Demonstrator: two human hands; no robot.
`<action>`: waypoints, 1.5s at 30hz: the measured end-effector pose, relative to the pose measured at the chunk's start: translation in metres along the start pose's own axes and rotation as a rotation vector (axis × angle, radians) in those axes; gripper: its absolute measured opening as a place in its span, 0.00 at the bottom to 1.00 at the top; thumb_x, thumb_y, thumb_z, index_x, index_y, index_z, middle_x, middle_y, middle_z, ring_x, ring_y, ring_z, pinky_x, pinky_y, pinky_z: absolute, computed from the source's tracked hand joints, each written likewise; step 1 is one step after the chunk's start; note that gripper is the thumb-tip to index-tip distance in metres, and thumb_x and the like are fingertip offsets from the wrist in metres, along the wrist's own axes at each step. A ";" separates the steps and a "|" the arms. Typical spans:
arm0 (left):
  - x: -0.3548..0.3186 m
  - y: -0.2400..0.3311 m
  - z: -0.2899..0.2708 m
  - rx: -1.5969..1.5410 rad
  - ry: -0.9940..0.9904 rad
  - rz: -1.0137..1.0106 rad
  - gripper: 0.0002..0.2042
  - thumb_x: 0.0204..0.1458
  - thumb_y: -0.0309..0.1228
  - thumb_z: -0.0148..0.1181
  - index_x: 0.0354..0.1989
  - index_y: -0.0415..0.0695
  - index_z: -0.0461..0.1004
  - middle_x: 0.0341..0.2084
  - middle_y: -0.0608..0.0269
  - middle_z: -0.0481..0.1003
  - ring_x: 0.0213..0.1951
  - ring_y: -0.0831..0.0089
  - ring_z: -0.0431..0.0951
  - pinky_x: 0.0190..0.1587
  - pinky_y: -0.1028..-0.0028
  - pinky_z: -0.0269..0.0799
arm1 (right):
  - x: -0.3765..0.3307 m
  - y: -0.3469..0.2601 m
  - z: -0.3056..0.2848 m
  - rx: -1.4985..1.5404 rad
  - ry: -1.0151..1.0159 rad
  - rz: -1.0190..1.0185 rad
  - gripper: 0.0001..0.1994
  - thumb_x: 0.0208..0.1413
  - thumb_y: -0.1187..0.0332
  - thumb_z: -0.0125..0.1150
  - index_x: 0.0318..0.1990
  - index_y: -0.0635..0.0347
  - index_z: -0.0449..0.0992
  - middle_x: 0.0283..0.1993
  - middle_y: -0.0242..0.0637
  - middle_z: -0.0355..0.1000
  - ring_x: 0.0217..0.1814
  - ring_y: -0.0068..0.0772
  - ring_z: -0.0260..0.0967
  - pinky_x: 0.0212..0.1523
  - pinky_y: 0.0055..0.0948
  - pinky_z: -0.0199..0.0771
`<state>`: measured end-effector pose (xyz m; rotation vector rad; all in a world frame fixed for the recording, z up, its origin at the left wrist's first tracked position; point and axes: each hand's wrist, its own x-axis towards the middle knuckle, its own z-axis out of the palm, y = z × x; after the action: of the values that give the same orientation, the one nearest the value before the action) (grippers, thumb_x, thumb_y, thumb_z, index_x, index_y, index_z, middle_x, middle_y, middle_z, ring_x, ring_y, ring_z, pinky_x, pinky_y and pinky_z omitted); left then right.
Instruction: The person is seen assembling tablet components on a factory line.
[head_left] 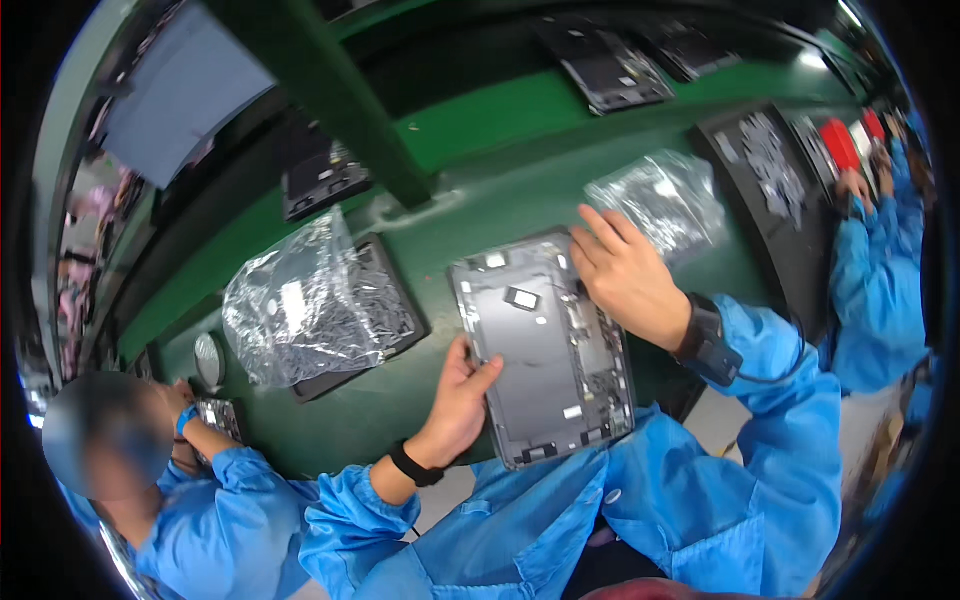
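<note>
A grey tablet-like device housing (530, 370), its inner side facing up, tilts over the bench's front edge, close to my body. My left hand (462, 400) grips its left edge, the thumb lying on top of the panel. A small black rectangular piece with a pale centre (522, 299) lies on the upper part of the housing. Over the upper right corner is my right hand (630, 275), fingers stretched and somewhat apart; I see nothing held in it. Small parts and connectors line the housing's right side and lower edge.
A clear plastic bag (290, 310) of small parts rests on a dark tray (405, 300) to the left. Another clear bag (665, 200) lies beyond my right hand, beside a black tray (740, 150) of grey pieces. A green post (330, 95) rises ahead. Co-workers (215, 500) sit on both sides.
</note>
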<state>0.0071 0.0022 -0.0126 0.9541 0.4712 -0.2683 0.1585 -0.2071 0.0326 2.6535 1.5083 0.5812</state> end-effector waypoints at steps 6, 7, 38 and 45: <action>0.001 -0.007 -0.028 0.544 -0.181 0.152 0.29 0.64 0.34 0.49 0.69 0.35 0.46 0.54 0.52 0.71 0.53 0.66 0.73 0.54 0.66 0.69 | 0.011 -0.003 0.014 -0.001 -0.024 -0.054 0.15 0.43 0.72 0.56 0.39 0.74 0.77 0.45 0.50 0.74 0.65 0.50 0.62 0.64 0.45 0.59; -0.003 0.010 -0.028 0.533 -0.166 0.147 0.29 0.64 0.34 0.49 0.69 0.35 0.46 0.54 0.52 0.71 0.53 0.66 0.73 0.54 0.66 0.69 | 0.012 -0.005 0.016 0.052 0.017 -0.030 0.15 0.43 0.72 0.58 0.38 0.73 0.77 0.45 0.49 0.74 0.64 0.50 0.63 0.63 0.45 0.62; 0.047 0.089 -0.067 1.557 0.626 0.893 0.08 0.55 0.20 0.57 0.43 0.35 0.76 0.31 0.50 0.73 0.34 0.58 0.75 0.38 0.64 0.70 | -0.014 0.042 0.041 0.206 0.079 0.343 0.04 0.41 0.69 0.64 0.23 0.55 0.75 0.28 0.31 0.66 0.37 0.35 0.63 0.40 0.32 0.62; 0.032 0.071 -0.019 1.003 0.460 0.827 0.03 0.61 0.21 0.50 0.41 0.37 0.71 0.33 0.61 0.73 0.30 0.78 0.74 0.31 0.80 0.70 | -0.008 0.037 0.051 0.163 0.024 0.411 0.05 0.40 0.68 0.67 0.23 0.53 0.75 0.28 0.30 0.67 0.38 0.35 0.64 0.41 0.35 0.62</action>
<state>0.0597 0.0572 0.0125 2.1198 0.3016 0.5430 0.2024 -0.2249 -0.0096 3.1187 1.0549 0.5256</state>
